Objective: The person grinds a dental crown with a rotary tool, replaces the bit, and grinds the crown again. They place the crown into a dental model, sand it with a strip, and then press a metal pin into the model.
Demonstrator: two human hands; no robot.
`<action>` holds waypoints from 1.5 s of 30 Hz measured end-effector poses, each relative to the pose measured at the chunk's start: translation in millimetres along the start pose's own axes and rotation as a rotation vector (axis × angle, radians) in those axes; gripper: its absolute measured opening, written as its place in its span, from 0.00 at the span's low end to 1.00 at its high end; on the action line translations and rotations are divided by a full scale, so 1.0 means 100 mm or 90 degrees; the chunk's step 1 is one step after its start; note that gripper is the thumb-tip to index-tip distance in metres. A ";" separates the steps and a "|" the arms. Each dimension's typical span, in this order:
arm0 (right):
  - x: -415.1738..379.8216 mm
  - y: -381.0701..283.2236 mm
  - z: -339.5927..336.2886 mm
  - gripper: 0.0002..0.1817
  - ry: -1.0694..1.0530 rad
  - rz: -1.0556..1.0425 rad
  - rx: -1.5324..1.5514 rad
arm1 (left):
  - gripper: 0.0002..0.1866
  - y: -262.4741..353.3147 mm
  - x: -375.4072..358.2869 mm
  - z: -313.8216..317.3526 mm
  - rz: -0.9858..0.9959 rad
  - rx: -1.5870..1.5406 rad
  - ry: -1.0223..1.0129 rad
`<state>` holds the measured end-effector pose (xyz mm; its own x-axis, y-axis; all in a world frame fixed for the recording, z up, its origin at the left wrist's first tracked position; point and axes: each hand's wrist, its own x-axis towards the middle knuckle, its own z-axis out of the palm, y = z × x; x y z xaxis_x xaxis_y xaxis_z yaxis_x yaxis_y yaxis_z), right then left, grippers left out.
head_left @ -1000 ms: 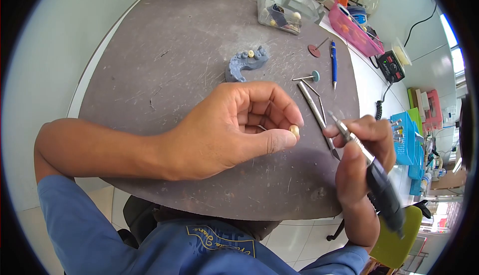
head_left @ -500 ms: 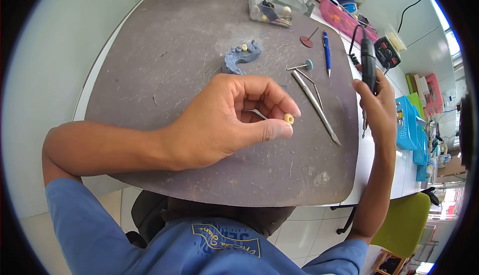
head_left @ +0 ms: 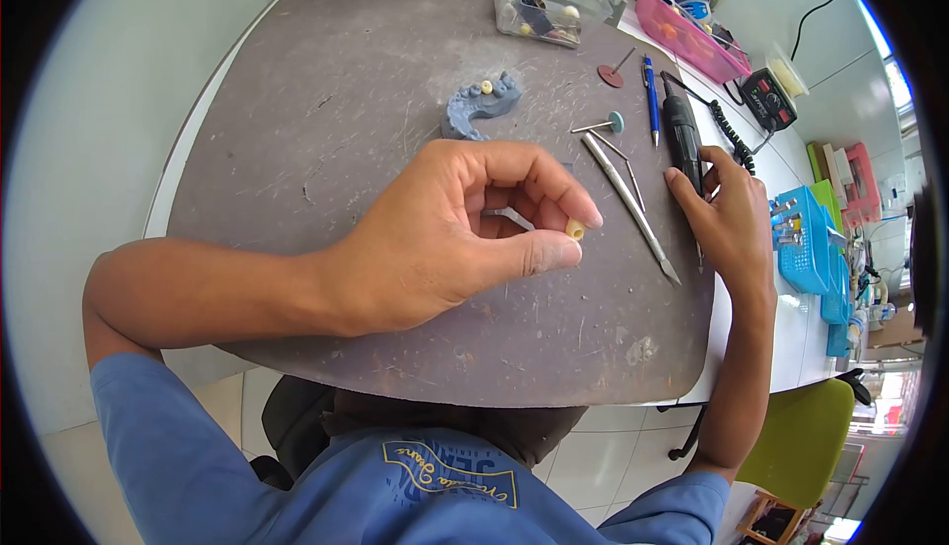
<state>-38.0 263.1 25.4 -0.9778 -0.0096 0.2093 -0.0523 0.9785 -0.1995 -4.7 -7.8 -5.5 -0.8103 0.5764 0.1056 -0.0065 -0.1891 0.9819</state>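
Note:
Between thumb and forefinger, my left hand (head_left: 465, 229) pinches a small yellowish tooth crown (head_left: 575, 230) with a hole in it. My right hand (head_left: 730, 211) has its fingers round the lower part of a black handpiece (head_left: 681, 135), which lies along the right edge of the board with its thin tip toward me. A grey dental model (head_left: 480, 105) with one yellowish tooth stands beyond my left hand. A silver carving knife (head_left: 633, 211) and a thin metal tool (head_left: 621, 160) lie between my hands.
The brown board (head_left: 326, 100) bears a blue pen (head_left: 650, 100), a red disc (head_left: 610, 76) and a blue-green disc on a shank (head_left: 615, 122). Behind are a clear box (head_left: 549, 21) and a pink basket (head_left: 682, 36). Blue baskets (head_left: 803, 258) and a control box (head_left: 768, 100) stand at right.
My right hand has moved left with the black handpiece, from over the white table to the board's right edge. My left hand stays nearly in place, the crown slightly more covered.

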 end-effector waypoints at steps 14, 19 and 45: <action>0.00 0.03 -0.08 0.29 -0.119 0.030 -0.013 | 0.09 0.05 -0.02 0.04 -0.031 -0.066 0.032; 0.01 0.05 -0.07 0.30 -0.126 0.040 0.041 | 0.09 0.00 -0.02 0.03 0.002 0.016 0.027; -0.99 0.24 -0.57 0.16 0.450 -0.555 0.217 | 0.22 0.14 -0.27 0.34 0.416 0.723 -0.007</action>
<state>68.8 299.7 54.8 -0.2597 -0.4287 0.8653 -0.8055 0.5904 0.0507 37.0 0.8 10.2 -0.4709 0.6418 0.6053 0.8821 0.3331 0.3331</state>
